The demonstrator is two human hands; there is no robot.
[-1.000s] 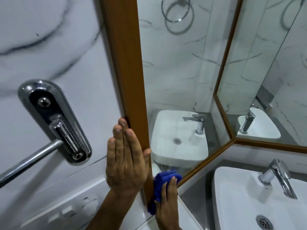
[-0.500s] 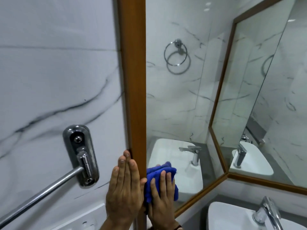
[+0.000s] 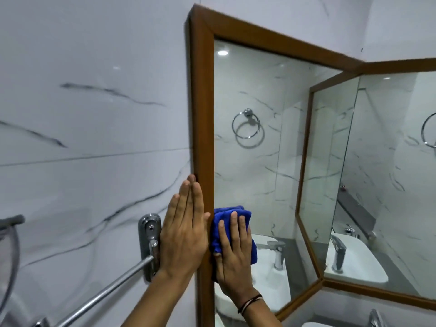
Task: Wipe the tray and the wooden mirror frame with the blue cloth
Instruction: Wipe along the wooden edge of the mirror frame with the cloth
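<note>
Left hand [image 3: 182, 234] lies flat on the marble wall [image 3: 94, 138], fingers straight and together, touching the wooden mirror frame [image 3: 203, 114] and hiding part of the towel rail bracket [image 3: 148, 232]. Right hand [image 3: 232, 258], fingers straight, presses the blue cloth [image 3: 221, 214] on the mirror glass [image 3: 254, 173] beside the frame's left upright

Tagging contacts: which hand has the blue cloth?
The right hand, with the wrist band: flat fingers press the blue cloth on the mirror beside the wooden frame. The left hand is bare, flat on the wall.

The head camera faces the wooden mirror frame [image 3: 203, 114] and marble wall [image 3: 94, 119] closely.
</note>
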